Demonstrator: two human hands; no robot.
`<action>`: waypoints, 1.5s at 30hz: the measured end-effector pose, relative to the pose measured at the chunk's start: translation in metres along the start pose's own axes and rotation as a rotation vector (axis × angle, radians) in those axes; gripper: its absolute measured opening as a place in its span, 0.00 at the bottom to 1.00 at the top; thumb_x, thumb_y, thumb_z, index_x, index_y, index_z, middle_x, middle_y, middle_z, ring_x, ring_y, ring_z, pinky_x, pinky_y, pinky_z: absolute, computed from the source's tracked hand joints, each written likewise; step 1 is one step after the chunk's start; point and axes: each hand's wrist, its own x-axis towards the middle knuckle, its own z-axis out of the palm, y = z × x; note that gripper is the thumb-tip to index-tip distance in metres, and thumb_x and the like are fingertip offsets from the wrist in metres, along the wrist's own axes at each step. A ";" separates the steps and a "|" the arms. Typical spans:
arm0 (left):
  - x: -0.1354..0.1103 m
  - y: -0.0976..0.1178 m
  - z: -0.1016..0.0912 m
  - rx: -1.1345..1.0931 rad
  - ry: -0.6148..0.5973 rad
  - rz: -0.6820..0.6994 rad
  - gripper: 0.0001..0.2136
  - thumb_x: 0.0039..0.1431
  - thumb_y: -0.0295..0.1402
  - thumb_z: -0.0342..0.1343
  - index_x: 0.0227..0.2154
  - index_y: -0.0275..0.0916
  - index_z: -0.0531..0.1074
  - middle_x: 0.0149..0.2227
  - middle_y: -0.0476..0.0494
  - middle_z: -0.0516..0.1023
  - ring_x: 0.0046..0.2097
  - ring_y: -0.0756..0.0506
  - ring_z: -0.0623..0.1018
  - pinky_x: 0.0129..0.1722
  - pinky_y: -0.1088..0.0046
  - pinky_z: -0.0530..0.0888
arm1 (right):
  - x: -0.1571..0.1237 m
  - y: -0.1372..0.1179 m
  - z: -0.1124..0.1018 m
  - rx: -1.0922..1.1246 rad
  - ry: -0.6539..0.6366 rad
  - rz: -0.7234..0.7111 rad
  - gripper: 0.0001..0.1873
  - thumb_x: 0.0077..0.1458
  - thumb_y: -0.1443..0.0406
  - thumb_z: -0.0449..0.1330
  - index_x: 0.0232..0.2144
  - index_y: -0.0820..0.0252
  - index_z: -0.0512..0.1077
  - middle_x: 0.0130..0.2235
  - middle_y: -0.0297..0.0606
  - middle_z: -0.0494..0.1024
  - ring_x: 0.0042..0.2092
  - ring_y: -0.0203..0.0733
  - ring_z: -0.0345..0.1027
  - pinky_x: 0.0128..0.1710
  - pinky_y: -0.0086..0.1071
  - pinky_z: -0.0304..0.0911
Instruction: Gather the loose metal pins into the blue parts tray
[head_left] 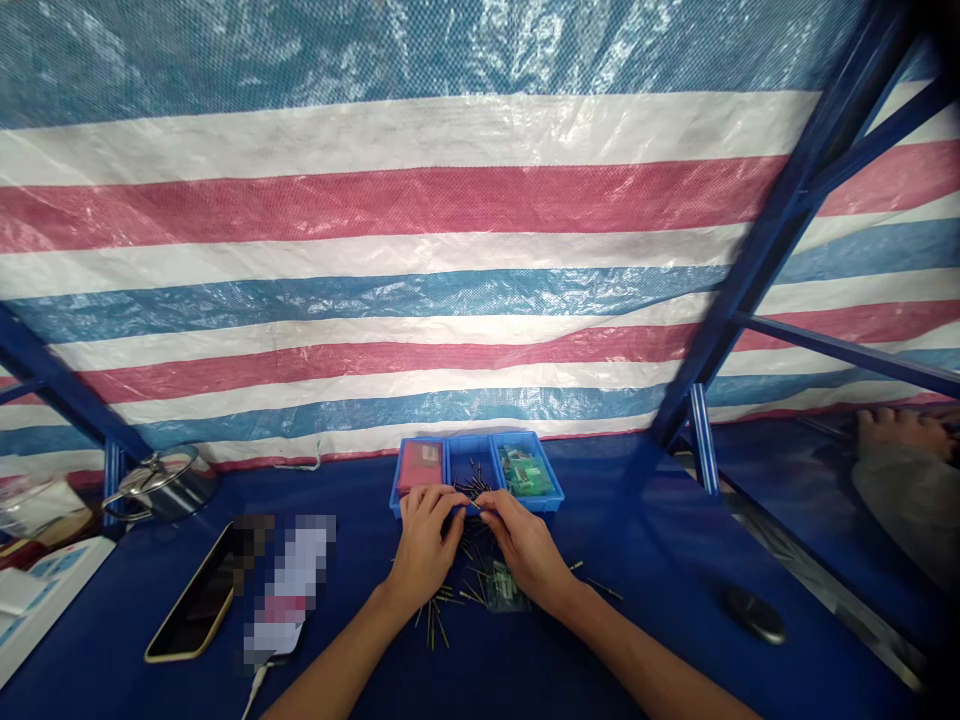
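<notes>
My left hand (427,535) and my right hand (525,545) meet fingertip to fingertip at the front edge of a blue divided tray (556,490). Between them they pinch a small thin metal rod (474,504), mostly covered by the fingers. Several similar dark and brassy rods (439,620), perhaps drill bits, lie scattered on the table below and between my hands. More rods fill the tray's middle compartment. Its left compartment holds a red packet (421,465); small green packets (526,472) fill the right one. A clear plastic packet (506,590) lies by my right wrist.
On the left of the blue table lie a phone (193,600) and a second, blurred device on a white cable (256,690). Behind them stands a lidded metal pot (169,483). A black mouse (754,612) lies right. Another person's hand (900,432) shows beyond the blue frame (739,290).
</notes>
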 end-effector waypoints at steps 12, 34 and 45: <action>0.000 0.002 -0.002 0.012 0.006 0.008 0.09 0.74 0.31 0.53 0.49 0.48 0.77 0.50 0.44 0.78 0.53 0.39 0.73 0.51 0.57 0.68 | 0.002 -0.005 -0.003 0.069 0.023 0.055 0.08 0.74 0.64 0.51 0.44 0.52 0.70 0.43 0.36 0.78 0.39 0.42 0.74 0.38 0.32 0.69; 0.001 0.002 -0.002 -0.002 -0.005 -0.004 0.09 0.75 0.31 0.53 0.49 0.48 0.77 0.50 0.44 0.78 0.53 0.39 0.73 0.51 0.58 0.67 | 0.002 -0.008 -0.004 0.086 -0.003 0.069 0.06 0.68 0.67 0.60 0.37 0.53 0.66 0.39 0.32 0.69 0.32 0.38 0.63 0.33 0.31 0.60; 0.000 0.002 -0.002 -0.011 -0.002 0.001 0.08 0.74 0.31 0.54 0.49 0.47 0.76 0.50 0.45 0.78 0.53 0.39 0.73 0.51 0.58 0.67 | 0.002 -0.008 -0.004 0.121 0.000 0.050 0.08 0.68 0.67 0.61 0.35 0.54 0.67 0.36 0.32 0.71 0.36 0.40 0.67 0.36 0.30 0.62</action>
